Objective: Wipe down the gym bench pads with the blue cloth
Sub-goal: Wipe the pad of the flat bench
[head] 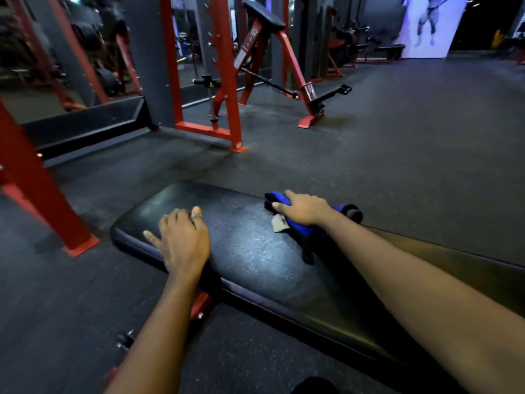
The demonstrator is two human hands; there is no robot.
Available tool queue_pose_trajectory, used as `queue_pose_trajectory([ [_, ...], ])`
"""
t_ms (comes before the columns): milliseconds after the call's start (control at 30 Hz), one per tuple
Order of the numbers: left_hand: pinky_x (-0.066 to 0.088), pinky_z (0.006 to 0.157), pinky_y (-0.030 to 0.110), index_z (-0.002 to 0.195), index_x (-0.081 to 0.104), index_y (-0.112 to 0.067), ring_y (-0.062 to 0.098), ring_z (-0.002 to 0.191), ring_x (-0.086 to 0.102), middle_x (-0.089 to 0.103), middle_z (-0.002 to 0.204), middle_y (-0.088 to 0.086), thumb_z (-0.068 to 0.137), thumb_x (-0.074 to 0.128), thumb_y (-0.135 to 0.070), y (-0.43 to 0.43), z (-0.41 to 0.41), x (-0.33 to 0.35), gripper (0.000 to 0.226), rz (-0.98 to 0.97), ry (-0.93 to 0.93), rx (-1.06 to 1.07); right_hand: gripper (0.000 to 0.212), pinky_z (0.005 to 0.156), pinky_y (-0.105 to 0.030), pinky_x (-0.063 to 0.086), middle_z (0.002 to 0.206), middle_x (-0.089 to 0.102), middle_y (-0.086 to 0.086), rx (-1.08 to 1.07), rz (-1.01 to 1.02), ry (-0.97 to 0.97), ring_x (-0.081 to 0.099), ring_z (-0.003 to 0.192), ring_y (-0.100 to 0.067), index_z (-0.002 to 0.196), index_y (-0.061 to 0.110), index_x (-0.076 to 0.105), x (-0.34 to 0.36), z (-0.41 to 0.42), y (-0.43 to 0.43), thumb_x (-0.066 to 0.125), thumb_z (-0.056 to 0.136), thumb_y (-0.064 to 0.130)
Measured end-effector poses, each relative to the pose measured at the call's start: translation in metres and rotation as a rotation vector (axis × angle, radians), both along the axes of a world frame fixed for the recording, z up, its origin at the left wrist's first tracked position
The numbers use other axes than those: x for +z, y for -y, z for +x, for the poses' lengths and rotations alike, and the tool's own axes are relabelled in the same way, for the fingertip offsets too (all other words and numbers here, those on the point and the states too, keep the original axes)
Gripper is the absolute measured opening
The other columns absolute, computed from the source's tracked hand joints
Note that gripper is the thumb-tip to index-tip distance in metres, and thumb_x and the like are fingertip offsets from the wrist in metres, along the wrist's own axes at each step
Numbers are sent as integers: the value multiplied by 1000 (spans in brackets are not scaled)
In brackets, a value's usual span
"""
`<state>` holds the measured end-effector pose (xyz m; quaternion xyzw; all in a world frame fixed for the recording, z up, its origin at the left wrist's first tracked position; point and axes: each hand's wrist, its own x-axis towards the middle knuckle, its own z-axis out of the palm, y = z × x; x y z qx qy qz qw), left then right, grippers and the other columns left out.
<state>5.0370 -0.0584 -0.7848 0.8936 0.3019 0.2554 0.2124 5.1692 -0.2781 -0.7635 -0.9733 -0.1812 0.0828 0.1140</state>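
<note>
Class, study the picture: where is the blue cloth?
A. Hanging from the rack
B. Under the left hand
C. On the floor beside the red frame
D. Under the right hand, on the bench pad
D: the right hand grips the bunched blue cloth at the far edge of the black bench pad, while the left hand rests on the pad with no cloth.

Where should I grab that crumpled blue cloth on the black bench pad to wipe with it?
Grip the thick bunched middle of the crumpled blue cloth, coming down from above, as the right hand does. It lies heaped on the flat black bench pad, so its loose trailing corner would just flop.
</note>
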Motion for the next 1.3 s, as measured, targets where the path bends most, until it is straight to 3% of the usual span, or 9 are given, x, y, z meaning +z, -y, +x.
queue_pose_trajectory([
  [100,9,115,65,120,63,-3,33,140,32,48,145,14,102,35,-36,-21,-6,-14,46,-24,40,55,61,107,-43,34,148,47,-7,22,25,-3,47,133,-31,149,40,29,-6,-8,21,34,95,68],
  [200,7,115,63,126,61,-9,31,145,24,38,154,11,102,37,-36,-37,-7,-22,44,-75,137,95,60,104,-44,38,145,50,-11,-31,-50,5,50,129,-34,142,34,37,-6,-1,13,31,95,69],
  [300,3,116,62,131,59,-14,27,148,20,35,156,8,101,34,-40,-42,-5,-25,46,-103,206,114,60,103,-43,36,146,49,-15,-80,-92,-19,49,130,-36,135,26,47,0,13,-20,29,96,67],
  [467,-1,117,60,136,55,-17,21,148,21,36,156,2,93,20,-52,-44,0,-32,66,-88,250,126,59,105,-42,35,147,48,-13,-21,-42,-9,48,132,-35,137,26,52,4,41,-99,30,97,63],
  [633,-3,118,56,138,53,-18,17,147,22,37,156,0,95,22,-48,-47,3,-37,60,-103,273,144,60,108,-42,34,149,46,-16,97,-1,7,45,135,-35,143,20,46,5,59,-193,34,98,58],
  [733,-3,119,54,138,52,-17,17,147,22,37,156,1,96,23,-44,-48,3,-36,58,-127,295,146,57,108,-42,34,150,44,-14,148,21,0,44,136,-35,145,25,41,5,65,-216,34,98,57],
  [933,2,119,53,135,56,-12,23,147,23,38,155,8,96,27,-40,-48,5,-35,56,-164,317,181,54,113,-45,30,158,36,-1,194,11,11,40,140,-32,148,58,20,-4,51,-177,35,97,60],
  [1067,7,119,55,135,56,-11,28,148,19,33,157,12,95,25,-42,-45,-2,-32,59,-191,317,212,53,116,-60,19,166,10,4,213,-68,34,22,147,-38,149,58,13,-4,20,-144,29,99,61],
  [1300,8,118,56,137,54,-11,30,149,16,30,158,14,103,31,-38,-42,-6,-34,49,-225,319,234,54,118,-62,-1,166,-6,9,271,-114,104,-4,153,-27,151,57,6,-15,-51,-83,25,100,61],
])
